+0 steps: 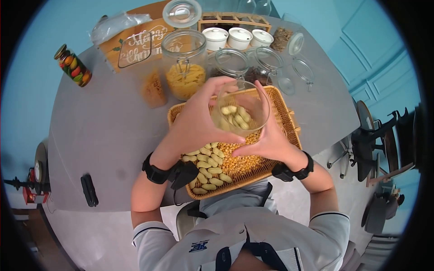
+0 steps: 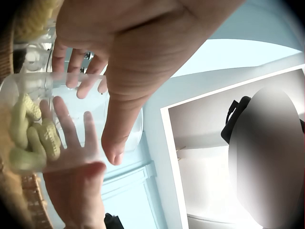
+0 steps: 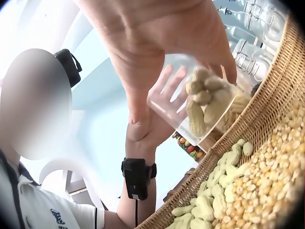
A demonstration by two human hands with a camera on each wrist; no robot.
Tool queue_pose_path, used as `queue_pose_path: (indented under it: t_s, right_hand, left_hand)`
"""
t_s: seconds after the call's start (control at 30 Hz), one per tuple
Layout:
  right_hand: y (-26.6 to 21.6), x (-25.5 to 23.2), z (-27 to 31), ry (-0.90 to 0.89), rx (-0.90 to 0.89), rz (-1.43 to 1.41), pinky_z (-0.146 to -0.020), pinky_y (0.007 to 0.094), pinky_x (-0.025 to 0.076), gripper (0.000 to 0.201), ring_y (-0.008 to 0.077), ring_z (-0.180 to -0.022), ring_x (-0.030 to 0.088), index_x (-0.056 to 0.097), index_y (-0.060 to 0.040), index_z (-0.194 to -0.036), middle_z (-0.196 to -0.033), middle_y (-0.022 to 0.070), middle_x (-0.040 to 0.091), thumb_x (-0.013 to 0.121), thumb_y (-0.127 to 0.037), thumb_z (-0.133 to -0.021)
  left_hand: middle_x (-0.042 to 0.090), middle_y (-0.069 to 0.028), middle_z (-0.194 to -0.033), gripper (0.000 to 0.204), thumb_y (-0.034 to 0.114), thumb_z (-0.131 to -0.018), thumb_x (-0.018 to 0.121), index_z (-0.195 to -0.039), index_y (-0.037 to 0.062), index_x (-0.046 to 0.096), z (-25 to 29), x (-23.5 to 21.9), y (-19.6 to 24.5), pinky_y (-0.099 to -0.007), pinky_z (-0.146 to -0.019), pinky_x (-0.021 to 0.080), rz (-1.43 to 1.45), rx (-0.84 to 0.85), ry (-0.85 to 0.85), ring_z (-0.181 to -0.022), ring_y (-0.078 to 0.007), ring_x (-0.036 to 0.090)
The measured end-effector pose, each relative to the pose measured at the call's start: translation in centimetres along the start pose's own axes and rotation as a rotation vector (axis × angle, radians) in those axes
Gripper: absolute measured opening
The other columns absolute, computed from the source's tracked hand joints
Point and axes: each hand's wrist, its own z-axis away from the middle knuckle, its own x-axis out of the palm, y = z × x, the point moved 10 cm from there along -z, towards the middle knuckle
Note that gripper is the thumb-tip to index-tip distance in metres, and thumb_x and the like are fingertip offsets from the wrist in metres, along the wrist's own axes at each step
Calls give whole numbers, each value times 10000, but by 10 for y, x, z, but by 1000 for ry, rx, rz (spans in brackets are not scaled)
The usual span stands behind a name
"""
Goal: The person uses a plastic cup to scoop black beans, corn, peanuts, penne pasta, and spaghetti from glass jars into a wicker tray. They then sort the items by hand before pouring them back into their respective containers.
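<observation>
Between them, my left hand and right hand hold a clear open jar above a wicker basket. Both hands curve around its sides, thumbs toward me. Several peanuts lie at the bottom of the jar. In the left wrist view the jar is tipped on its side, with the peanuts at its lower end. Below, the basket holds more peanuts on its left and loose corn kernels beside them.
Behind the basket stand a tall jar of pasta, a clear container of orange bits and clip-top jars. White lidded pots line the back. At left are a jar of colourful pieces and a black case.
</observation>
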Motion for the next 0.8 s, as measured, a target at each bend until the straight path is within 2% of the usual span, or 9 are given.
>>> queue_pose_path:
  t_s: [0.03,0.17,0.2,0.3,0.4,0.57,0.7,0.8]
  right_hand:
    - [-1,1,2,35,-12,-61,-1163,451,383,1472,319,-1360,495,-38,-58,-1622,-1410,206,486,1007,-273,-608]
    - [7,-31,16,196,95,-164,-1116,437,440,1287,298,-1331,524,145,-45,-1564,-1390,204,500,995,-212,-612]
    - [4,-48,18,244,104,-68,-1086,431,470,1193,293,-1303,545,245,-43,-1512,-1358,191,534,997,-196,-598]
    - [4,-119,27,393,75,108,-1060,413,488,1069,272,-1263,570,352,-29,-1462,-1299,171,588,982,-167,-609]
    - [7,-197,32,480,74,395,-1045,404,494,996,273,-1250,578,402,-37,-1452,-1322,188,597,962,-155,-637]
    - [40,-297,46,493,173,736,-1023,398,504,1008,298,-1245,602,404,-47,-1481,-1365,223,589,951,-165,-642]
    - [42,-312,40,419,193,1050,-1026,417,504,989,347,-1252,609,435,-69,-1478,-1373,209,595,937,-161,-631]
    - [49,-324,33,358,142,1180,-973,387,529,983,280,-1145,649,424,-76,-1504,-1440,229,558,909,-81,-648]
  left_hand:
    - [581,-151,-1398,1026,306,-630,966,-1461,50,422,-1,6,-2,-442,-1061,462,32,5,-1,-1313,-270,550]
    - [561,-155,-1421,1110,383,-635,975,-1505,48,372,1,20,-3,-452,-1081,452,130,32,42,-1339,-265,525]
    - [556,-157,-1426,1126,401,-637,975,-1515,50,362,2,20,-2,-455,-1086,450,150,41,62,-1344,-269,521]
    - [578,-160,-1397,1054,408,-709,938,-1516,43,366,5,19,5,-443,-1090,451,11,58,-5,-1335,-281,536]
    - [607,-119,-1379,915,266,-788,896,-1524,69,390,6,25,4,-393,-1078,445,68,-59,-156,-1308,-227,555]
    - [632,-116,-1332,816,270,-852,842,-1516,78,410,13,28,14,-384,-1065,450,7,-29,-209,-1262,-222,588]
    - [637,-127,-1317,801,278,-859,833,-1513,76,416,14,32,14,-385,-1064,450,-11,-24,-254,-1256,-238,594]
    - [639,-133,-1310,795,279,-862,829,-1512,77,417,14,36,12,-389,-1066,450,-14,-14,-270,-1258,-249,595]
